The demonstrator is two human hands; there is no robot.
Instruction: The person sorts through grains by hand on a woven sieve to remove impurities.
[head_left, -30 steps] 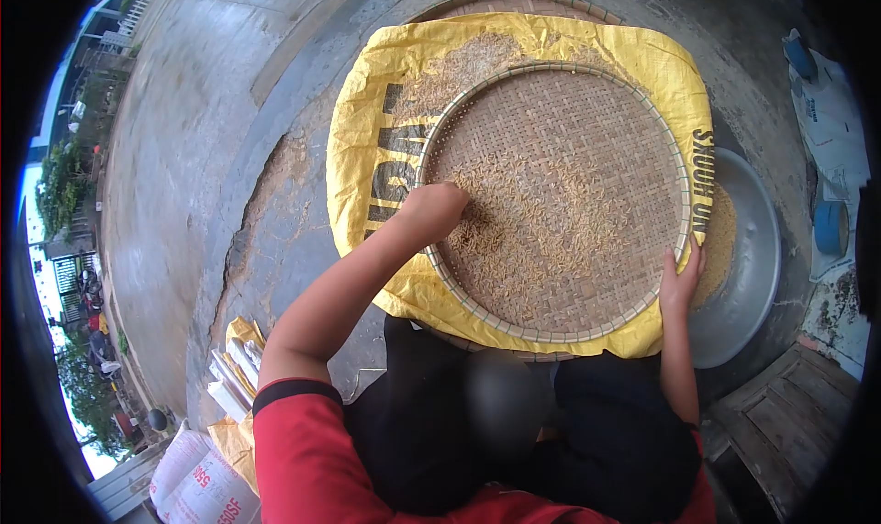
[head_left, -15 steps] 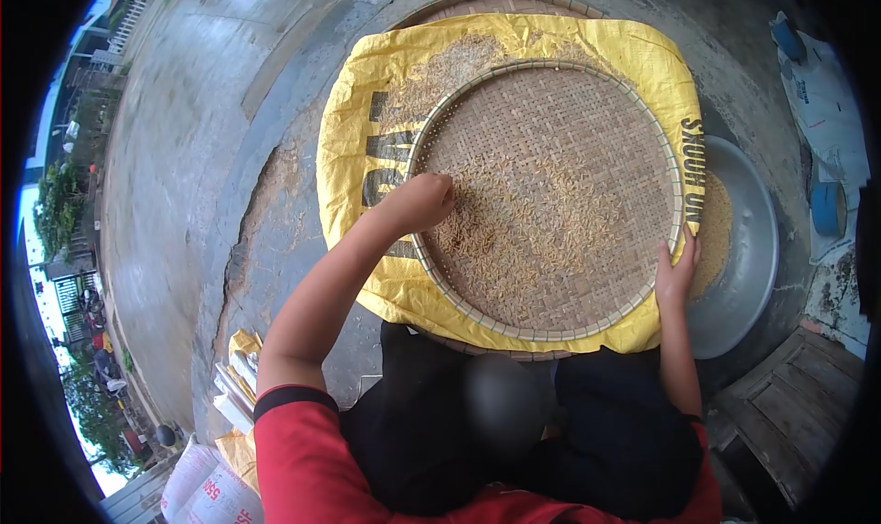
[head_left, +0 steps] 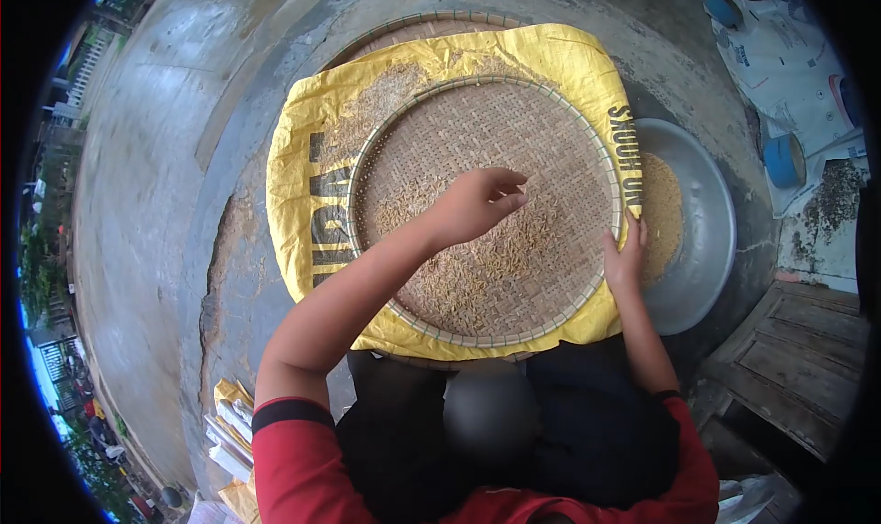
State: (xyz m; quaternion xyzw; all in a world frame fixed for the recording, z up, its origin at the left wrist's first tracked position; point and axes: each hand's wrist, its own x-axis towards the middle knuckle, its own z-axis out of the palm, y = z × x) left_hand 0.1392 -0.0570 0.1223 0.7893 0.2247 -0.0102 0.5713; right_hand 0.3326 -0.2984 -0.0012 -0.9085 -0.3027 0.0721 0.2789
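A round woven bamboo winnowing tray lies on a yellow printed sack, with unhusked rice spread over its lower and middle part. Above the grain hovers my left hand, its fingers half curled and a small gap showing between them and the thumb; I see nothing held there. My right hand grips the tray's right rim, the thumb on the inner side and the fingers outside over the sack. Paler grain or chaff is scattered on the sack at the upper left.
A metal basin with grain in it stands right of the sack. Another woven tray shows beneath the sack. Farther right are a whitish sheet, a roll of blue tape and a wooden panel. Concrete floor stretches left.
My left hand has left the tray's left side, where it was closed at the grain, and moved right over the middle with looser fingers. My right hand stays on the rim. The view has shifted.
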